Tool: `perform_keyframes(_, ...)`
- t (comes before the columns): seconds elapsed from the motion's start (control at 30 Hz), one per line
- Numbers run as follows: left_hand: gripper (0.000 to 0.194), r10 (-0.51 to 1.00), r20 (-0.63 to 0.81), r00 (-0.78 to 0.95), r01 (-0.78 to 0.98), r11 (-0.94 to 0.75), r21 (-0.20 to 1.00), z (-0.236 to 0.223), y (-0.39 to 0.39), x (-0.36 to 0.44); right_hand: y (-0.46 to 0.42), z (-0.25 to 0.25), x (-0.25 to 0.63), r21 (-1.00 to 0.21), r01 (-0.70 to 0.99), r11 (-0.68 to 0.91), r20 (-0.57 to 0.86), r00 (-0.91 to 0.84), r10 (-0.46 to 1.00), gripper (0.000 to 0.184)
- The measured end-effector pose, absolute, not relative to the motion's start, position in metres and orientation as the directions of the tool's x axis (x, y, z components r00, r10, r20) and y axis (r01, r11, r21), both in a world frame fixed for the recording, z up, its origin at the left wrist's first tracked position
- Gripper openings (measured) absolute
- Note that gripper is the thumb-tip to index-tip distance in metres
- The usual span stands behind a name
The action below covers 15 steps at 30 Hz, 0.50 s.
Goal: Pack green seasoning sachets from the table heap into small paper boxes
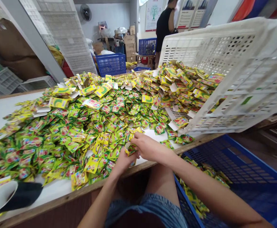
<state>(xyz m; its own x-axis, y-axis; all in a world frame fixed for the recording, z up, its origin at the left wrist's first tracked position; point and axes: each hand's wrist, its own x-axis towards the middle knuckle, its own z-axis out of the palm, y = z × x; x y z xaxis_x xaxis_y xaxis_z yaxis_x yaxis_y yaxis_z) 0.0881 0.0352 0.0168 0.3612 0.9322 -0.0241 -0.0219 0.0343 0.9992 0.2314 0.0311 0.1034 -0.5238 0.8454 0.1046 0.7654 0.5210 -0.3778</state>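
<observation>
My left hand (pixel 125 161) is closed around a small yellow carton (pixel 129 148) at the table's front edge, the carton's open end tilted up. My right hand (pixel 145 146) meets it from the right, fingers pinched together over the carton. What those right fingers hold, if anything, is hidden. Just beyond both hands spreads a big heap of small green and yellow sachets (pixel 81 126) with red fruit pictures. Flattened yellow cartons with open white flaps (pixel 59 102) lie along the back of the heap.
A white plastic crate (pixel 242 88) lies tipped on the right, spilling cartons (pixel 183 79) onto the table. Below it, a blue crate (pixel 252 177) holds sachets. A dark cup (pixel 22 194) lies on its side at front left. Behind, a person (pixel 163 28) stands near blue crates (pixel 111 63).
</observation>
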Motion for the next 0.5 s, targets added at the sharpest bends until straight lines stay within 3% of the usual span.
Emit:
perform_keyframes(0.13, 0.013, 0.939, -0.024, 0.343, -0.011, 0.030, 0.999, 0.019, 0.037, 0.085, 0.032, 0.101, 0.226, -0.444, 0.724, 0.528, 0.177, -0.507, 0.844, 0.010)
perform_keyframes(0.33, 0.026, 0.930, -0.057, 0.363, -0.042, 0.077, 0.996, 0.014, 0.038, 0.083, 0.033, 0.102, 0.226, -0.309, 0.808, 0.501, 0.125, -0.487, 0.864, 0.011)
perform_keyframes(0.5, 0.019, 0.931, -0.072, 0.357, -0.056, 0.098, 0.994, -0.002, 0.039, 0.083, 0.037, 0.101, 0.219, -0.226, 0.809, 0.542, 0.066, -0.543, 0.837, 0.008)
